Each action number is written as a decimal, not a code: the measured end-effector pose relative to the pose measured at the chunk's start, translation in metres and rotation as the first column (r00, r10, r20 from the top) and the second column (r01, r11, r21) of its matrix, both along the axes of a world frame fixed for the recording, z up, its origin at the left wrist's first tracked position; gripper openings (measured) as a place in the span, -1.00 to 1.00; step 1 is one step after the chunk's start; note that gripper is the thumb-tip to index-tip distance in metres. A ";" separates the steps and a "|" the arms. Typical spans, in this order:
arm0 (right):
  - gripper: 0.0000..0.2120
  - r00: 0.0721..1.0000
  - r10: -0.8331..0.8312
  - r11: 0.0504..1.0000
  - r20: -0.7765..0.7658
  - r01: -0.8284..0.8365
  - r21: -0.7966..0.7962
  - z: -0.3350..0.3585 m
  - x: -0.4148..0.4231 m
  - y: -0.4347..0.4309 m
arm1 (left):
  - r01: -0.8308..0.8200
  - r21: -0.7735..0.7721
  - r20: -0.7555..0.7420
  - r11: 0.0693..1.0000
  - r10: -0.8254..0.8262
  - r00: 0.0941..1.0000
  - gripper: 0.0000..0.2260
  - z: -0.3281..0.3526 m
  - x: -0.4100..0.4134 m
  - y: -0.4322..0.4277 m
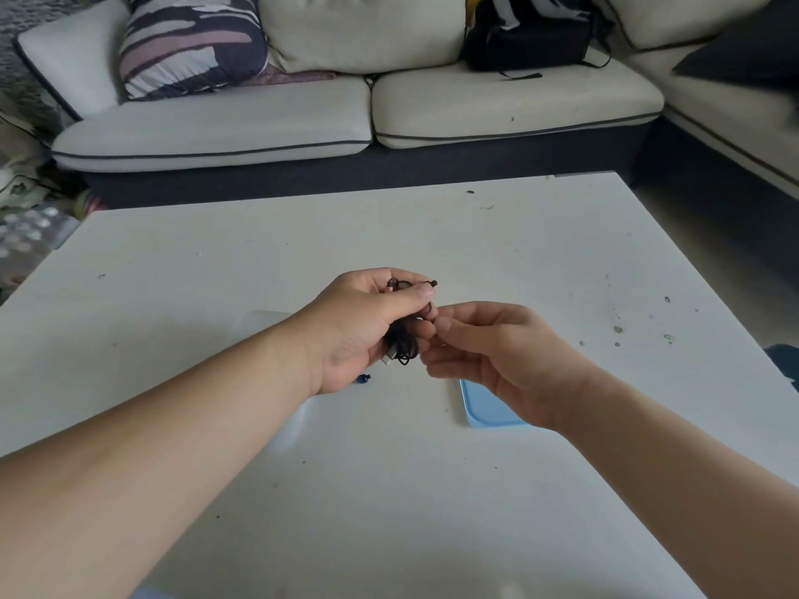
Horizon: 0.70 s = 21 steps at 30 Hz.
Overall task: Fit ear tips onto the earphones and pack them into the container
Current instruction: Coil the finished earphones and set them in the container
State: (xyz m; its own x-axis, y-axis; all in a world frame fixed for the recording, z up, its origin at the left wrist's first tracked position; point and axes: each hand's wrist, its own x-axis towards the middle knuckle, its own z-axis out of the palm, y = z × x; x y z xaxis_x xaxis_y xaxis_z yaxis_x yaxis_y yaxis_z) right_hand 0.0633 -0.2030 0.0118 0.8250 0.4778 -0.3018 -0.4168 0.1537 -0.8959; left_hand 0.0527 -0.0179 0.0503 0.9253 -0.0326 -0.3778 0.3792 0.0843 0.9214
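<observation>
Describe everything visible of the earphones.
The earphones are a thin black cable bunched into a loose tangle of loops. A small dark earbud end pokes out at the top right, and a silvery plug shows at the bottom. The left hand grips the bundle and holds it above the white table, not touching it. The right hand pinches at the bundle's right edge with thumb and fingertips. Whether ear tips are fitted is too small to tell.
</observation>
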 end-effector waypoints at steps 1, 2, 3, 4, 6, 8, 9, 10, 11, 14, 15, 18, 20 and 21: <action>-0.86 1.000 -0.020 1.000 -0.005 0.020 -0.005 0.000 0.000 -0.001 | -0.005 0.029 0.006 1.000 0.005 1.000 -0.86 0.000 0.000 0.000; -0.88 0.999 -0.040 0.999 -0.014 0.040 -0.007 0.000 0.001 -0.001 | -0.008 0.070 0.016 0.998 0.007 1.000 -0.87 0.000 0.000 0.001; -0.89 0.998 -0.062 0.998 -0.031 0.062 -0.002 0.001 0.001 -0.001 | -0.008 0.122 0.032 0.993 0.004 0.999 -0.88 -0.002 0.000 0.003; -0.89 0.995 -0.083 0.997 -0.052 0.083 0.008 0.002 0.002 -0.001 | -0.004 0.183 0.050 0.983 -0.005 0.999 -0.89 -0.003 0.001 0.004; -0.89 0.990 -0.111 0.993 -0.089 0.114 0.039 0.003 0.002 -0.001 | 0.012 0.302 0.079 0.953 -0.038 0.996 -0.91 -0.004 0.001 0.006; -0.89 0.989 -0.105 0.992 -0.100 0.111 0.057 0.004 0.003 -0.001 | 0.019 0.325 0.095 0.945 -0.053 0.994 -0.91 -0.004 0.001 0.007; -0.87 0.991 -0.091 0.993 -0.100 0.098 0.064 0.004 0.003 -0.001 | 0.020 0.313 0.103 0.949 -0.055 0.993 -0.91 -0.005 0.000 0.006; -0.84 0.992 -0.072 0.994 -0.100 0.080 0.074 0.005 0.004 -0.002 | 0.021 0.307 0.116 0.952 -0.060 0.991 -0.91 -0.005 0.000 0.006; -0.82 0.994 -0.050 0.994 -0.098 0.059 0.089 0.005 0.004 -0.003 | 0.019 0.306 0.136 0.952 -0.063 0.989 -0.91 -0.006 0.000 0.005; -0.81 0.996 -0.027 0.990 -0.086 0.039 0.138 0.006 0.003 -0.004 | -0.029 0.303 0.192 0.953 -0.032 0.981 -0.91 -0.006 0.000 0.004; -0.82 0.996 -0.040 0.989 -0.083 0.051 0.141 0.006 0.004 -0.004 | -0.044 0.298 0.205 0.954 -0.018 0.979 -0.90 -0.006 0.000 0.004; -0.86 0.994 -0.079 0.989 -0.070 0.087 0.115 0.002 0.005 -0.005 | -0.042 0.288 0.213 0.957 -0.021 0.977 -0.86 -0.005 0.000 0.002; -0.88 0.992 -0.103 0.989 -0.069 0.110 0.103 0.002 0.006 -0.005 | -0.051 0.283 0.204 0.958 -0.008 0.979 -0.83 -0.006 0.000 0.000; -0.90 0.990 -0.118 0.987 -0.078 0.126 0.104 0.002 0.007 -0.005 | -0.063 0.282 0.203 0.957 0.005 0.979 -0.84 -0.006 0.000 -0.001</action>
State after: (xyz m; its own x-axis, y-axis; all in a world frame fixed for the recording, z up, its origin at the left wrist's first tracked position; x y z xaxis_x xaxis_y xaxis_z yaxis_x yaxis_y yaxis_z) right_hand 0.0698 -0.2080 0.0142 0.8574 0.4081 -0.3136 -0.4509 0.3017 -0.8401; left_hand 0.0528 -0.0186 0.0441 0.9809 0.0823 -0.1761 0.1885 -0.1835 0.9648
